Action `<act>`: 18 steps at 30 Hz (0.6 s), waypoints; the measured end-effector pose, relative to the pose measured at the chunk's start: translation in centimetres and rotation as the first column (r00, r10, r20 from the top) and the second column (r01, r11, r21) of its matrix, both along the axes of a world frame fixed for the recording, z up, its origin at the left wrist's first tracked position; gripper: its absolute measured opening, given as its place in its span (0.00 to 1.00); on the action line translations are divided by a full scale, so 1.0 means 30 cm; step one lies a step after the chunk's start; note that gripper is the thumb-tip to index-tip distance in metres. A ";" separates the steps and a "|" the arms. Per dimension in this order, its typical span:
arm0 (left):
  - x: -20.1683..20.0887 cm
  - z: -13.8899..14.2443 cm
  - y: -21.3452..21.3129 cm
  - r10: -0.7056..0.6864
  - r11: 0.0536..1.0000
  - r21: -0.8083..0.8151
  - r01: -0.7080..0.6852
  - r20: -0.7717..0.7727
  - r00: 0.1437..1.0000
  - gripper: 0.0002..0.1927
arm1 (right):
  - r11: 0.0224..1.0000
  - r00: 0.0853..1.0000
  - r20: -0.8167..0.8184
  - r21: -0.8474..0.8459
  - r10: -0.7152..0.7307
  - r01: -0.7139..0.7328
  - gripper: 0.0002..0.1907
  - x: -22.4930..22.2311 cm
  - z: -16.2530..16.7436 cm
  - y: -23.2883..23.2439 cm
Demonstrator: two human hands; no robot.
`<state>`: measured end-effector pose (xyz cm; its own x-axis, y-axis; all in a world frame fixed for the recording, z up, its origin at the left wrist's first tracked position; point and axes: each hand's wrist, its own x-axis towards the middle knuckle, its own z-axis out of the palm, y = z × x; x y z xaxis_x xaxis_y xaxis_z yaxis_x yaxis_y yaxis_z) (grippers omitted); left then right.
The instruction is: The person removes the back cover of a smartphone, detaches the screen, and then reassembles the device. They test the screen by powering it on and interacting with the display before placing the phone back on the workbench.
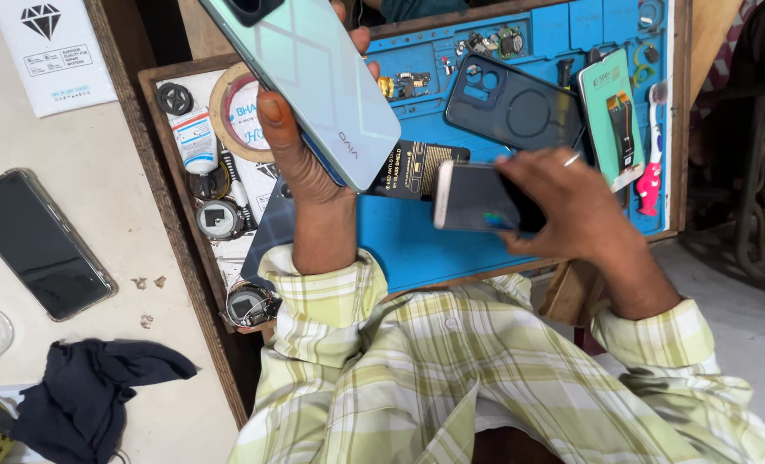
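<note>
My left hand grips a pale green smartphone, back side up, held tilted above the blue work mat. My right hand holds a second phone with a white edge and a dark screen, low over the mat's right half. Between the two hands, a black screen-protector packet lies on the mat. Just beyond the right hand rests a dark phone case with a round ring mark.
A black phone lies on the beige counter at left, with a dark cloth near the front. Tape roll, glue tube, small round parts sit in the wooden tray. A teal packet and pink-handled tool lie at right.
</note>
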<state>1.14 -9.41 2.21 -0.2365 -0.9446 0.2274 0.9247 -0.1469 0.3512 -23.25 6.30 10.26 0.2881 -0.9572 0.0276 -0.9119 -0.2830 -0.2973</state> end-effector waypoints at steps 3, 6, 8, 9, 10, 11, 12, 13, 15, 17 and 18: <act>-0.007 0.026 -0.003 -0.016 1.000 0.012 0.016 -0.006 1.000 0.45 | 0.987 0.997 0.049 -0.141 -0.067 0.073 0.48 -0.065 0.015 -0.046; -0.007 0.061 -0.013 0.016 1.000 -0.027 -0.016 0.025 1.000 0.46 | 0.975 0.992 -0.004 -0.186 -0.129 0.126 0.47 -0.106 0.009 -0.097; -0.008 0.079 -0.014 0.028 0.997 -0.068 -0.027 0.018 0.999 0.44 | 0.968 0.992 0.044 -0.216 -0.122 0.129 0.46 -0.117 0.032 -0.105; -0.013 0.085 -0.009 0.058 0.998 -0.040 -0.057 0.026 0.998 0.42 | 0.970 0.994 0.074 -0.225 -0.081 0.096 0.46 -0.118 0.044 -0.118; -0.026 0.088 -0.006 0.088 0.996 -0.012 -0.087 0.035 0.996 0.39 | 0.972 0.991 0.107 -0.211 -0.086 0.107 0.44 -0.128 0.078 -0.118; -0.044 0.087 -0.012 0.150 0.986 0.062 -0.154 0.067 0.986 0.37 | 0.975 0.986 0.151 -0.201 -0.067 0.097 0.44 -0.125 0.099 -0.127; -0.060 0.080 -0.033 0.154 0.986 0.047 -0.160 0.103 0.983 0.29 | 0.980 0.981 0.187 -0.182 -0.046 0.081 0.44 -0.113 0.119 -0.123; -0.078 0.069 -0.050 0.185 0.970 0.115 -0.217 0.234 0.954 0.29 | 0.987 0.979 0.205 -0.159 -0.003 0.036 0.44 -0.094 0.127 -0.135; -0.111 0.029 -0.066 0.273 0.961 -0.037 -0.275 0.304 0.913 0.27 | 0.989 0.978 0.169 -0.105 0.122 -0.105 0.44 -0.056 0.145 -0.172; -0.161 0.000 -0.064 0.277 0.958 -0.044 -0.283 0.385 0.880 0.24 | 0.873 0.818 -0.413 -0.099 0.400 -0.477 0.41 0.011 0.137 -0.273; -0.181 -0.008 -0.057 0.255 0.959 0.005 -0.282 0.416 0.873 0.26 | 0.785 0.605 -0.660 -0.038 0.445 -0.618 0.39 0.056 0.143 -0.305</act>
<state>-4.28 -11.12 1.98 -0.0306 -0.9941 0.1040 0.7087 0.0518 0.7036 -21.56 -2.86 14.56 0.7800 -0.6114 -0.1335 -0.5259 -0.7561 0.3897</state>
